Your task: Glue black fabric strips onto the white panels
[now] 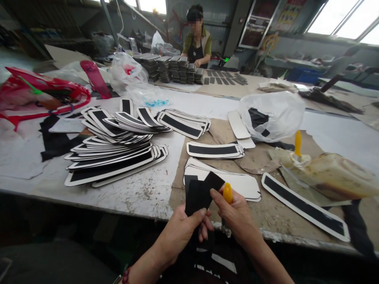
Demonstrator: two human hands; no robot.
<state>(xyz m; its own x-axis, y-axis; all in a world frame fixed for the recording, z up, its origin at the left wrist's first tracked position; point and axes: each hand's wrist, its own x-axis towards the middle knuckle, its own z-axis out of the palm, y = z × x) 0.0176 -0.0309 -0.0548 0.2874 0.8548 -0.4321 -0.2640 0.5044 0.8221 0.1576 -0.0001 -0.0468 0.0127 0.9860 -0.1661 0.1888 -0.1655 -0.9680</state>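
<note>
At the table's front edge, my left hand (191, 225) is closed around black strips (194, 196) that look like thin fabric. My right hand (235, 207) pinches the end of another black strip (213, 183) between thumb and finger. It also grips a tool with a yellow handle (227, 193); the tool's working end is mostly hidden. Just beyond both hands lies a fanned stack of white curved pieces (227, 179). A white curved piece with a black strip along it (308, 207) lies to the right.
Large fanned piles of black-and-white pieces (115, 157) cover the left. A smaller stack (213, 150) lies mid-table. On the right are a plastic bag (272, 114) and a yellowed container (343, 173) beside an upright yellow handle (297, 142). A co-worker (197, 43) stands behind stacked dark pieces (177, 69).
</note>
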